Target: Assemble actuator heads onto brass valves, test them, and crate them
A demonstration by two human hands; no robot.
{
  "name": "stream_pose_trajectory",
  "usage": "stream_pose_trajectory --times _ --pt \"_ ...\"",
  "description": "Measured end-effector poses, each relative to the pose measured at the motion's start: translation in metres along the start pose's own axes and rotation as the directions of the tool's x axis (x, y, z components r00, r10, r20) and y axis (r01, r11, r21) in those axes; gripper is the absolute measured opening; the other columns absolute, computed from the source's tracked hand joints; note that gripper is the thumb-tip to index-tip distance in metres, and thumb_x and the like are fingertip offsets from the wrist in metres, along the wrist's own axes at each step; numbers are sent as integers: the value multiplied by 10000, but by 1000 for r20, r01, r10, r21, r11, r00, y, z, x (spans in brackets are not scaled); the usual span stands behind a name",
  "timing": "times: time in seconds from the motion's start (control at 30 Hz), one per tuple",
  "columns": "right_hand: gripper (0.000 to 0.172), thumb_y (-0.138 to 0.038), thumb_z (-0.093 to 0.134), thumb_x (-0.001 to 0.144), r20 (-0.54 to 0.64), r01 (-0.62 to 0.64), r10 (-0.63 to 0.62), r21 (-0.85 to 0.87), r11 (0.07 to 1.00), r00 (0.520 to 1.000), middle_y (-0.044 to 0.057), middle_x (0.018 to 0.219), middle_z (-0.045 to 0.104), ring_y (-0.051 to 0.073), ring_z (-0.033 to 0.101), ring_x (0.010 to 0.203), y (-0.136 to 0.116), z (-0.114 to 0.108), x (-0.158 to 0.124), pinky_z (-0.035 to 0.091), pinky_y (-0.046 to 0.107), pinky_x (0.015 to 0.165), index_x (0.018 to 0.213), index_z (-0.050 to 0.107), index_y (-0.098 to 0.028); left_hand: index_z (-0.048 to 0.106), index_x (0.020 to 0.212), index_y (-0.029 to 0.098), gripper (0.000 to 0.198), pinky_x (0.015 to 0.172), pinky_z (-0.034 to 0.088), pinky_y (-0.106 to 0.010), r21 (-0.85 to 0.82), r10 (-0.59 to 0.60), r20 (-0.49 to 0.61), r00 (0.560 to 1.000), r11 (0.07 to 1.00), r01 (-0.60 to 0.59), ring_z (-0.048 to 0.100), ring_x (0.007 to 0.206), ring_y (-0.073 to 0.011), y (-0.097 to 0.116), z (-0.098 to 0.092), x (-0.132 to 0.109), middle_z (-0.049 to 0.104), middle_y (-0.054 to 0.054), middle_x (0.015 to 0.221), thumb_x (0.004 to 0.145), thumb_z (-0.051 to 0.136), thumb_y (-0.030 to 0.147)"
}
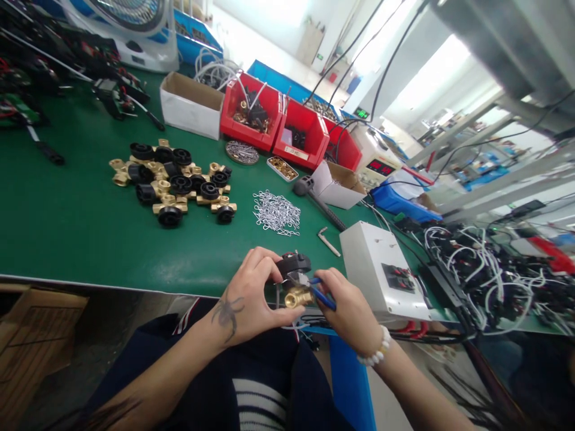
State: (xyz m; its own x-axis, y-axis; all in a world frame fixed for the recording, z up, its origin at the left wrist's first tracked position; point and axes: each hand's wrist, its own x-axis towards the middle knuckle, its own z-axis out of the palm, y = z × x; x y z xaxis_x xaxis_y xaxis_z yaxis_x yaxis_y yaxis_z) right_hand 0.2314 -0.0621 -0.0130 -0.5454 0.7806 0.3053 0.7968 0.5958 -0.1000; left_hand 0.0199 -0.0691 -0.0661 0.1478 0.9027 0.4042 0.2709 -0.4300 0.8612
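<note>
My left hand [251, 287] grips a brass valve [297, 297] with a round black knob [294, 263], thumb under the brass and fingers at the knob. It is held just over the front edge of the bench. In my right hand [348, 305] are blue-handled pliers [324, 297], their jaws up against the valve between brass and knob. Whether the jaws clasp a small part there is too fine to tell. Beyond my hands lies a heap of silver spring clips [276, 212]. To its left several brass valves with black knobs [179, 182] stand in a cluster.
A grey box with switches [381, 272] stands close to the right of my right hand. A hex key [329, 242] and a black-handled hammer-like tool [318, 200] lie on the green bench [90, 227]. Red bins [299, 134] line the back. Bundled wires [485, 275] crowd the right.
</note>
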Motion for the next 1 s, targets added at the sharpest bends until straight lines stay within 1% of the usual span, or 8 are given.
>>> stream_pose_trajectory --times 0.07,0.2,0.37,0.53,0.7,0.87,0.93,1.0 --pt "186 -65 489 861 -48 -47 49 54 997 998 20 776 589 160 586 659 0 1 0 465 259 585 965 564 -200 459 811 191 388 859 482 -406 -7 4 1 1000 1000 -4 542 1021 -244 0 0 0 550 -88 1040 652 808 248" --pt "232 -67 529 836 -369 -120 158 123 985 916 11 826 572 144 562 672 1 1 -3 468 246 608 1014 543 -215 453 803 195 399 848 489 -402 1 2 -3 1000 1000 -2 546 1005 -237 -1 0 0 551 -84 1042 647 815 256" --pt "256 -26 475 804 3 -27 27 -8 1000 1000 23 750 577 170 561 631 -1 -1 -2 441 276 554 967 581 -194 461 818 199 388 858 499 -426 14 9 5 1000 1000 -9 546 1023 -248 -1 0 1 550 -83 1050 654 809 256" --pt "223 -82 527 840 -349 -136 170 122 983 922 12 818 573 159 548 656 0 -7 -1 454 278 606 1003 535 -235 444 805 210 403 845 505 -427 24 11 8 1000 1000 -12 549 1014 -249 -1 0 1 554 -76 1037 658 813 275" --pt "255 -32 475 797 45 -29 31 -47 998 998 30 750 586 183 565 634 -2 -3 0 421 285 559 956 582 -201 464 815 202 387 846 508 -429 26 3 14 1000 1000 -4 552 1016 -250 0 -1 2 552 -80 1037 654 811 259" --pt "222 -81 516 846 -312 -141 168 105 984 935 23 830 578 168 573 696 -2 -5 0 464 277 640 1018 542 -219 445 799 206 393 847 502 -435 16 4 16 1000 1000 -4 546 1017 -252 0 -2 1 555 -84 1035 663 807 273" --pt "220 -69 498 839 -248 -127 143 81 989 958 26 806 581 172 574 677 -3 -1 -2 460 281 618 993 556 -216 450 808 206 397 858 500 -439 18 -2 15 1000 1000 2 545 1023 -252 -1 -2 1 550 -83 1045 655 810 272" --pt "211 -61 475 839 -36 -83 84 45 996 996 35 772 602 177 584 647 -5 5 -3 456 281 584 955 581 -202 455 820 209 406 869 501 -442 15 4 16 1000 1000 -4 548 1028 -251 -1 -1 0 550 -80 1056 641 815 265"
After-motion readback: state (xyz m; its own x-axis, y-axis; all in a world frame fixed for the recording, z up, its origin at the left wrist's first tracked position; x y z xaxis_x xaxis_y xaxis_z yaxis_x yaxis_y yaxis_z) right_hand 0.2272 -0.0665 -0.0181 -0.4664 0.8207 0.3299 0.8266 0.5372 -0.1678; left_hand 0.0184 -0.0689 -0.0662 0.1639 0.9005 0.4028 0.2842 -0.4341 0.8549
